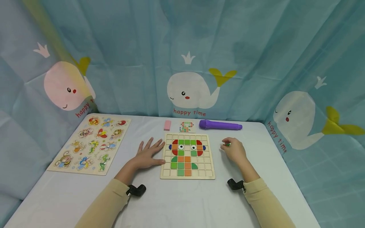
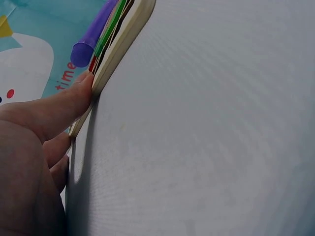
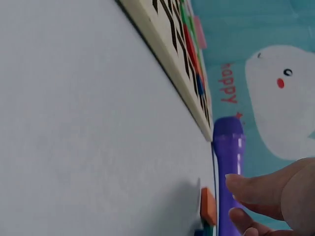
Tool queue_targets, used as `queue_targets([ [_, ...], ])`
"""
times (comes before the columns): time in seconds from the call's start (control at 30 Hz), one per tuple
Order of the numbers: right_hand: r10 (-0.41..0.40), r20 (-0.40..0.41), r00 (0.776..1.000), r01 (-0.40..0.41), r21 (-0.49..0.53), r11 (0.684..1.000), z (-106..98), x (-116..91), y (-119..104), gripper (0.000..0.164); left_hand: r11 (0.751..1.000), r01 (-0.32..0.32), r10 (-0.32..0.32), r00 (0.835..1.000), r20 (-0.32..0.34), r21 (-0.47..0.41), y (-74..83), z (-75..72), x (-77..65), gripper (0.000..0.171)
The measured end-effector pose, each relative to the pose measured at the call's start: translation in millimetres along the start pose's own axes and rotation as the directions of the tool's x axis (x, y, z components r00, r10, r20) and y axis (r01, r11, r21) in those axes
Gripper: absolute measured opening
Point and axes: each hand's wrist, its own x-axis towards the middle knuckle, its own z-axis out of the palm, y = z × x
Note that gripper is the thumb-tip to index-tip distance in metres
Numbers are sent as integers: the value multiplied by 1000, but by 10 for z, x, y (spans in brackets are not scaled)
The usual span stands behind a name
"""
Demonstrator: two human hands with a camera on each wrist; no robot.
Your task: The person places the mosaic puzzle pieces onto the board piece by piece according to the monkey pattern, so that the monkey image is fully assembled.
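Note:
A square wooden grid board (image 1: 166, 173) lies mid-table, bearing a figure of red, orange, green and blue pieces with two round eyes. My left hand (image 1: 148, 155) rests at its left side, fingers spread, thumb (image 2: 78, 93) and fingertips touching the board's edge. To the right of the board is my right hand (image 1: 235, 151), its fingers loosely bent. A bit of green (image 1: 227, 144) shows between thumb and forefinger in the head view. Below those fingertips, the right wrist view shows an orange piece (image 3: 208, 206) beside green and blue ones, partly cut off by the frame.
Behind the board lie a pink block (image 1: 167, 125), a small pattern card (image 1: 186, 127) and a purple microphone-shaped stick (image 1: 220, 125). An insect picture board (image 1: 89, 144) lies on the left. A blue whale-print curtain (image 1: 128, 88) surrounds the white table (image 1: 182, 202).

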Motion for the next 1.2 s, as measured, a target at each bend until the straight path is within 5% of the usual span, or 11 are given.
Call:
queue_targets([
  [0.53, 30, 73, 997, -27, -42, 999, -52, 14, 222, 24, 1000, -6, 6, 1000, -5, 3, -17, 10, 5, 94],
  [1.2, -52, 127, 990, 37, 118, 992, 134, -227, -323, 18, 1000, 1, -1, 1000, -3, 6, -13, 14, 6, 94],
])
